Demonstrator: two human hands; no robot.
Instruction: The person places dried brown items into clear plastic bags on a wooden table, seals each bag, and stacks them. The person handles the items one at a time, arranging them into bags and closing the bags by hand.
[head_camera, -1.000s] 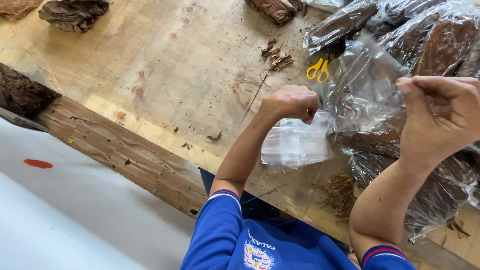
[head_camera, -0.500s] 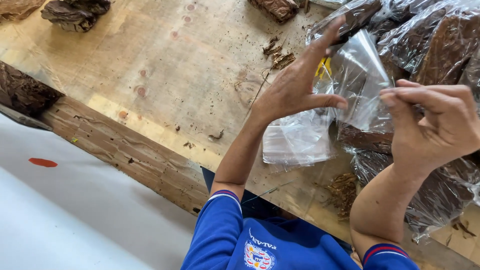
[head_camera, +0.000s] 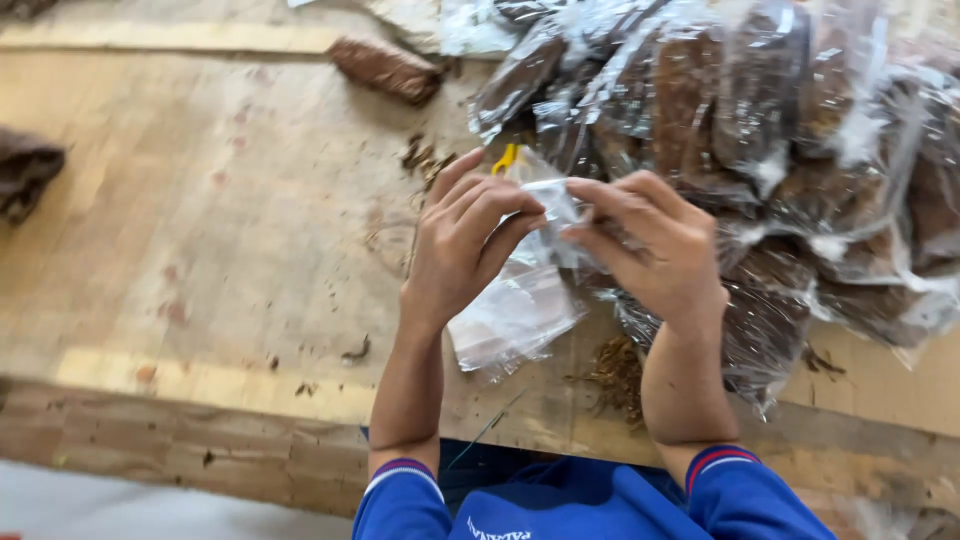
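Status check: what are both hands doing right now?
Left hand, right hand: both pinching clear plastic bag top. Bag hangs empty. Filled bags piled close behind.

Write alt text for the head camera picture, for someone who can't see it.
Two bare hands, left hand and right hand, pinch the top of an empty clear plastic bag above a wooden table, beside a pile of bagged brown leaves.

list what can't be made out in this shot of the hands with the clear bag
- Head view: the clear bag mouth, covered by the left hand and right hand.
- Yellow-handled tool: mostly hidden behind the hands and bag.
- Heap of packed bags: cut off by the top and right edges, blurred.
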